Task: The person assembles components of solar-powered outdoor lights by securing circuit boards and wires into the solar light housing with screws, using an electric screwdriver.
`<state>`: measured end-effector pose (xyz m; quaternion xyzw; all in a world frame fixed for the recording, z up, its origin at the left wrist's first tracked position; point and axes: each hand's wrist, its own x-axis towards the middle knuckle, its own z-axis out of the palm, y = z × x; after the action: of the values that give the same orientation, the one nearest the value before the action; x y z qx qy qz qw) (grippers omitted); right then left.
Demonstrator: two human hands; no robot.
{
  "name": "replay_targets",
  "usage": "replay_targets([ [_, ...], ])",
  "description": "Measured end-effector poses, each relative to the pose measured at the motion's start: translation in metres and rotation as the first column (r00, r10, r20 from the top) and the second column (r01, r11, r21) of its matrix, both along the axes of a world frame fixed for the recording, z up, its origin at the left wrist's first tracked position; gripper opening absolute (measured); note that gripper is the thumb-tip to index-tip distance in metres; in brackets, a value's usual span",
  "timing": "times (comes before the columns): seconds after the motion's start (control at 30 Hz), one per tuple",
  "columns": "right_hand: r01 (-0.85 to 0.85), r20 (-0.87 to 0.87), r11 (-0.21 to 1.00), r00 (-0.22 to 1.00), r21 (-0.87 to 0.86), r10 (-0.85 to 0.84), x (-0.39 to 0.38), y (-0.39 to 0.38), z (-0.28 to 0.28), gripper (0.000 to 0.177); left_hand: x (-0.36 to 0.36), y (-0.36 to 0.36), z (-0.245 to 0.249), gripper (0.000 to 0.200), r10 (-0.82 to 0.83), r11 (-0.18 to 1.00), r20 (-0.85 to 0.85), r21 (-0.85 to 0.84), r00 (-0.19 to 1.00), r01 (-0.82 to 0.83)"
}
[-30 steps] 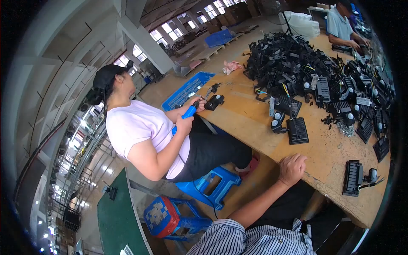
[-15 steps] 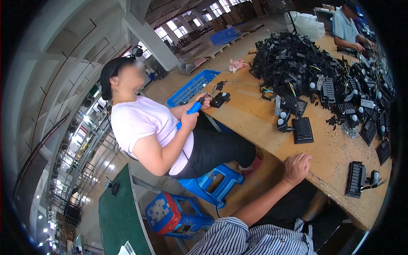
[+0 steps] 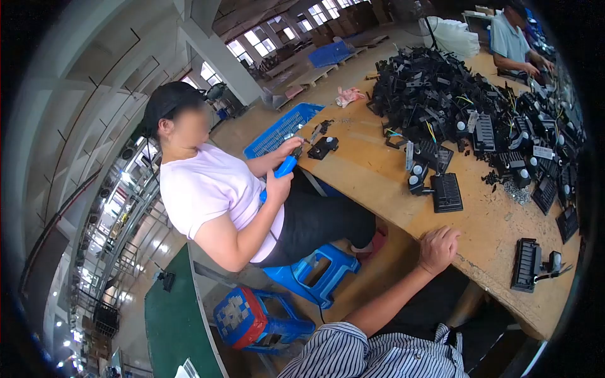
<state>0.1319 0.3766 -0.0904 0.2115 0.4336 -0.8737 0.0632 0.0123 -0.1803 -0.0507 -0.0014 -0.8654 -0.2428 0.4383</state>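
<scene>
My left hand [image 3: 439, 250] rests on the near edge of the wooden table [image 3: 391, 200], its fingers curled and together, with nothing visible in them. Above it on the tabletop lies a black finned lamp housing [image 3: 447, 192] joined to a small unit with a white dome [image 3: 416, 171]. Farther right, a second black housing [image 3: 525, 264] has a small unit and wires at its side. My right hand does not show.
A co-worker sits at the left with a blue power tool [image 3: 285, 167] near a black part [image 3: 322, 148]. Black parts [image 3: 428, 94] are heaped at the back. Screws [image 3: 518, 194] lie at the right. Blue stools [image 3: 321, 277] stand below. Another person works at the far right.
The co-worker's head is tilted farther down, and the hand near the black part has drawn back from it toward the tool's tip. My left hand stays in place.
</scene>
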Motion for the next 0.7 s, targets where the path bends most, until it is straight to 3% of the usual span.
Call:
replay_targets([
  [0.07,-0.09,-0.147,0.996,0.985,0.012,0.09,0.0,-0.04,0.035,0.054,0.001,0.0,0.0,0.013,-0.023,1.0,0.015,0.011,1.0,0.023],
  [0.17,-0.011,-0.063,0.998,0.998,0.054,0.014,0.002,0.011,-0.015,0.061,0.011,0.021,0.017,0.017,-0.106,0.988,0.014,0.112,0.994,0.103],
  [0.27,0.147,0.012,0.954,0.988,0.262,-0.156,0.019,0.021,-0.02,0.051,0.024,0.065,0.036,0.02,-0.316,0.925,0.029,0.233,0.948,0.301],
  [0.33,0.158,0.045,0.893,0.98,0.421,-0.195,0.018,-0.003,-0.011,0.046,0.02,0.086,0.036,0.022,-0.408,0.895,0.065,0.224,0.911,0.385],
  [0.37,0.274,-0.035,0.89,0.959,0.365,-0.281,0.013,-0.041,0.01,0.052,0.016,0.092,0.03,0.021,-0.43,0.89,0.093,0.209,0.898,0.405],
  [0.4,0.173,-0.185,0.931,0.976,0.322,-0.117,0.002,-0.079,0.046,0.062,0.014,0.096,0.032,0.022,-0.453,0.886,0.152,0.191,0.879,0.423],
  [0.43,0.134,-0.233,0.944,0.97,0.302,-0.063,-0.001,-0.082,0.05,0.068,0.013,0.099,0.031,0.022,-0.471,0.88,0.14,0.149,0.871,0.452],
  [0.6,0.16,-0.222,0.946,0.97,0.282,-0.098,-0.006,-0.092,0.062,0.064,-0.006,0.142,0.043,0.04,-0.498,0.851,0.287,-0.021,0.818,0.525],
  [0.7,0.171,-0.227,0.953,0.967,0.25,-0.114,-0.006,-0.087,0.056,0.066,-0.023,0.182,0.046,0.057,-0.391,0.857,0.38,-0.183,0.838,0.482],
])
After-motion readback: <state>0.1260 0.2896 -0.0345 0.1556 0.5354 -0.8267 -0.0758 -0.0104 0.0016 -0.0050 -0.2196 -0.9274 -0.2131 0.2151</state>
